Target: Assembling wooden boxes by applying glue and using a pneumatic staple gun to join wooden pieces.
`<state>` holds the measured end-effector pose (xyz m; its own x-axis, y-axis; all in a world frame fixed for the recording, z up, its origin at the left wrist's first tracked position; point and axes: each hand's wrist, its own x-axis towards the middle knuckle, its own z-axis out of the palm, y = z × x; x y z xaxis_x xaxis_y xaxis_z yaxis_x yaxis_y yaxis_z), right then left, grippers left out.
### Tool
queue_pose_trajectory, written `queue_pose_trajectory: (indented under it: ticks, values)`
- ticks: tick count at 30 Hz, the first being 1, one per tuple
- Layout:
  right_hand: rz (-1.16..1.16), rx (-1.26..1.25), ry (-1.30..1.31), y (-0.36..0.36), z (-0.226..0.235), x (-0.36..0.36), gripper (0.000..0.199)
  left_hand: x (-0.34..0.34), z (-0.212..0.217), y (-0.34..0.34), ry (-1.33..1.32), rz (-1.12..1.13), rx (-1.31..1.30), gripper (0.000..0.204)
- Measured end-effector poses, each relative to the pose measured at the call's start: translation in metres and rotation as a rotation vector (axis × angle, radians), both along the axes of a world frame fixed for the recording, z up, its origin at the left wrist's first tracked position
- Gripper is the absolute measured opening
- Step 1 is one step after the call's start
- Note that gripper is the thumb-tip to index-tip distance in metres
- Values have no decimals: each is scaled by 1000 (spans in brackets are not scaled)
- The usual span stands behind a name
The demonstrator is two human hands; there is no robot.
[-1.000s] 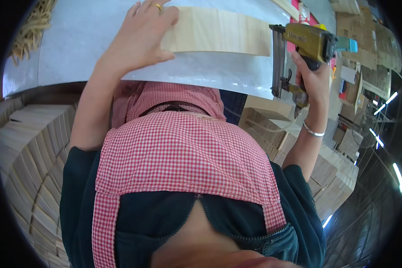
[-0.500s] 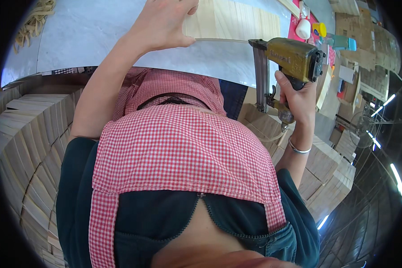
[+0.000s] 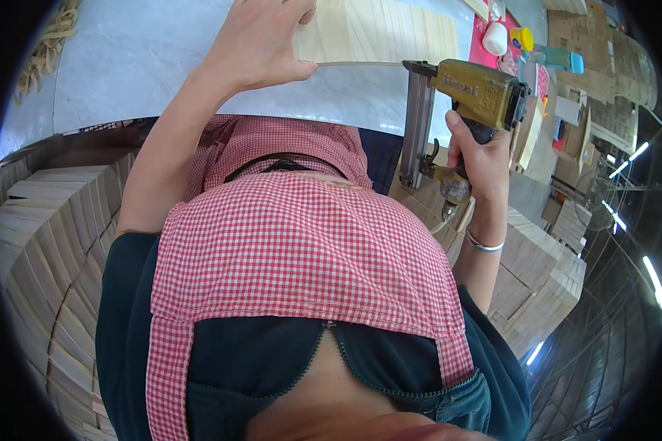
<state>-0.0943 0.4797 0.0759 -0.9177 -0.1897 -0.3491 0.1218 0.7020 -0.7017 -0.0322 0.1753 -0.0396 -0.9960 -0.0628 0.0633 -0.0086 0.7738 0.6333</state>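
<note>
A pale wooden board (image 3: 382,33) lies at the far edge of view on the white marbled table (image 3: 154,66). At its left end my left hand (image 3: 261,44) is closed around it, thumb at the near edge and fingers partly cut off by the top of the picture. My right hand (image 3: 484,158) grips the handle of a yellow-brown pneumatic nail gun (image 3: 474,88). The gun's nose reaches the board's near right corner; whether it touches cannot be told. Its long grey magazine (image 3: 418,125) points back toward me, over the table's near edge.
Stacked wooden pieces stand at my left (image 3: 59,228) and right (image 3: 544,283). Beyond the board's right end are a white bottle (image 3: 495,39), a yellow-lidded pot (image 3: 521,38) and a teal-capped container (image 3: 566,60). Tan strips (image 3: 51,40) lie at the far left.
The nail gun and my right hand have shifted slightly left and the magazine tilts more. My left hand keeps its grip on the board. The whole view has moved a little.
</note>
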Motion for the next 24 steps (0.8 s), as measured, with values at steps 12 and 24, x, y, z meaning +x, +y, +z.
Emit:
queue_pose_trajectory:
  ticks: [12, 24]
  values:
    - [77, 52, 103, -38, 24, 20, 18, 22, -39, -22, 86, -72, 309, 56]
    - [375, 30, 84, -77, 11, 50, 24, 24, -40, -18, 39, -84, 562, 59]
